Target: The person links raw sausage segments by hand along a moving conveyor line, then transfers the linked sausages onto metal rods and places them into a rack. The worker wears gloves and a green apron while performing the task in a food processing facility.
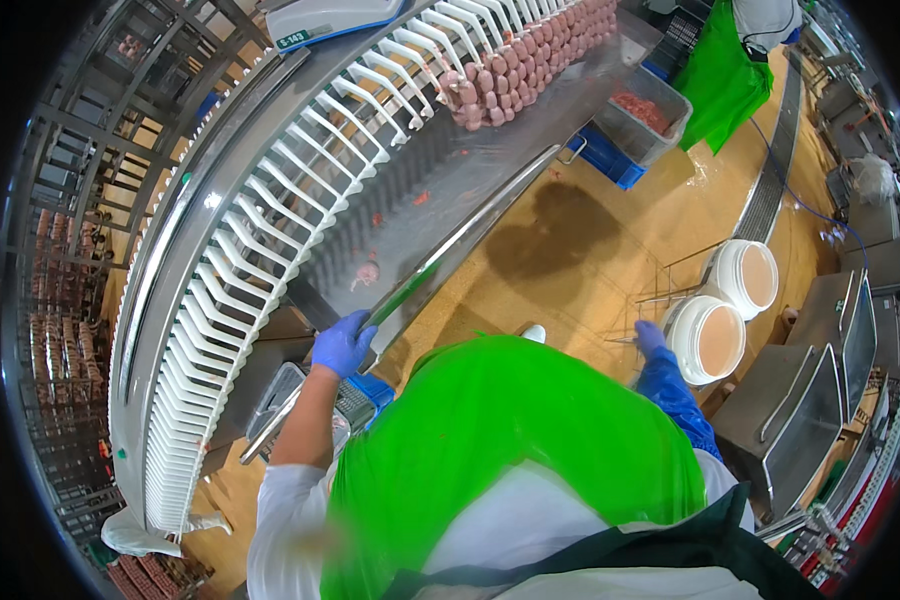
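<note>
My left hand (342, 343), in a blue-purple glove, is closed over the steel rail (510, 190) along the edge of a long metal trough (410, 215), beside a green strip (406, 292). A pale pink scrap (366, 274) lies in the trough just beyond that hand. My right hand (650, 338), gloved with a blue sleeve, hangs out to the right with fingers loosely extended and nothing visible in them. Near it stand two white buckets (698, 345) filled with something beige. Linked pink sausages (530, 65) hang from white hooks (270, 225) above the far trough.
A grey bin (660, 140) of reddish meat sits on a blue crate (607, 157) at the trough's right. Another person in a green apron (720, 75) stands beyond it. Steel tubs (805, 415) line the right, and a blue basket (370, 392) sits beneath my left arm.
</note>
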